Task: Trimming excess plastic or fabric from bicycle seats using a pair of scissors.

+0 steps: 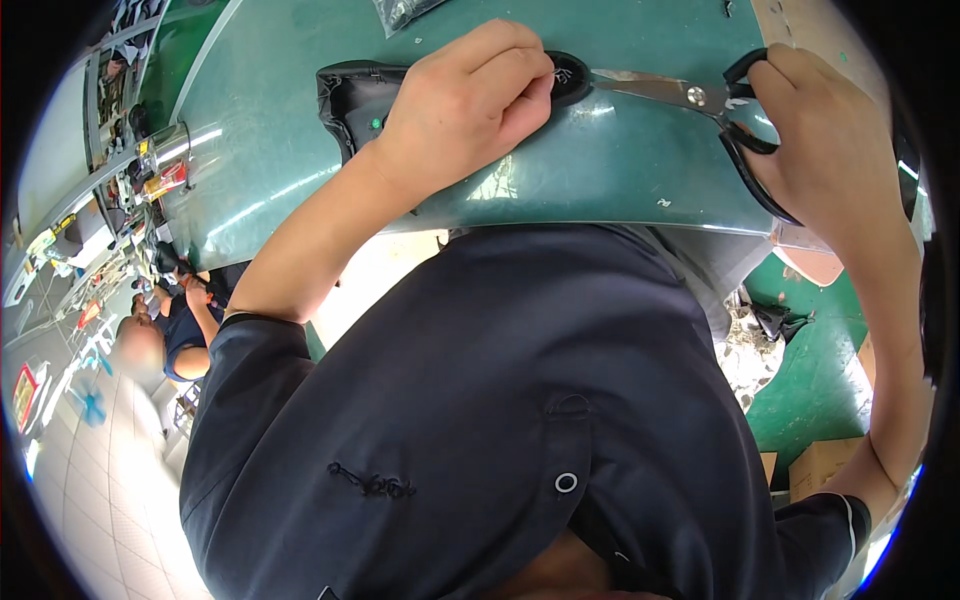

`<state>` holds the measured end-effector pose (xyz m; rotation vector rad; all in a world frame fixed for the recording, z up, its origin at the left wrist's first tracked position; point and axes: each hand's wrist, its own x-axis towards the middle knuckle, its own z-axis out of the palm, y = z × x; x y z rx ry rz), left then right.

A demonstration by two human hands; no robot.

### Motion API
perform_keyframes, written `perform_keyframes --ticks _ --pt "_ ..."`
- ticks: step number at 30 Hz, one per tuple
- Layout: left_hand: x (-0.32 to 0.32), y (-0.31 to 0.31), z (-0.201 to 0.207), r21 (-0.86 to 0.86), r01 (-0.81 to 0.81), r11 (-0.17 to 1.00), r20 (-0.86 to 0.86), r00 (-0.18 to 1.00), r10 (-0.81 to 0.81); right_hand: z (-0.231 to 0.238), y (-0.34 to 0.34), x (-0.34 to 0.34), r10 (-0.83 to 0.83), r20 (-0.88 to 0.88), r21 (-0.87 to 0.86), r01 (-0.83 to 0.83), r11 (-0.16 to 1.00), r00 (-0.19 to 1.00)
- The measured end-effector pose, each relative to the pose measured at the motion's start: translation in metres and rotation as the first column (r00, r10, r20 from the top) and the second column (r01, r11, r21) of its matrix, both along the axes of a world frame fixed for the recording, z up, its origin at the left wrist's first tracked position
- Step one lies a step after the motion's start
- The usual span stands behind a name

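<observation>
My left hand (470, 100) is closed on a black leather-like stitched piece (350, 90) at the far side of the green tabletop. The piece's hollow, raised-edged part lies left of the hand. Its rounded end (574, 78), with pale threads on it, sticks out to the right of my fingers. In my right hand (825, 135) is a pair of scissors (668, 92) with black handles. Their metal blades point left, the tips close to the rounded end. Whether the tips touch it, I cannot tell. My left fingers hide the middle of the piece.
The green table (620, 170) has small scraps on it and a clear plastic bag (403, 12) at its far edge. At the left, another person (185, 325) sits near cluttered benches. A cardboard box (825, 465) stands on the green floor at lower right.
</observation>
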<state>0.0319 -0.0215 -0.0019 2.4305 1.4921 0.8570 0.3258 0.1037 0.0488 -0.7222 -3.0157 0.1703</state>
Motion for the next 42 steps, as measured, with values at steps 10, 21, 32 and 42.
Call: perform_keyframes --ticks 10,21,32,42 --pt "-0.002 0.005 0.005 -0.02 0.03 0.999 0.073 0.997 -0.028 -0.005 0.007 -0.022 0.093 0.01 0.081 -0.093 0.992 0.996" --pt "-0.028 0.031 -0.037 0.364 0.289 0.886 0.101 0.933 -0.346 0.008 -0.001 -0.046 0.073 0.095 0.079 -0.081 0.994 0.993" --pt "-0.019 0.042 -0.059 0.487 0.235 0.841 0.414 0.786 -0.459 0.041 0.002 -0.068 0.074 0.56 -0.052 -0.054 0.997 0.825" --pt "-0.007 0.009 -0.003 -0.042 0.06 0.997 0.275 0.96 -0.046 0.021 -0.003 0.021 -0.044 0.08 0.162 0.03 0.986 0.996"
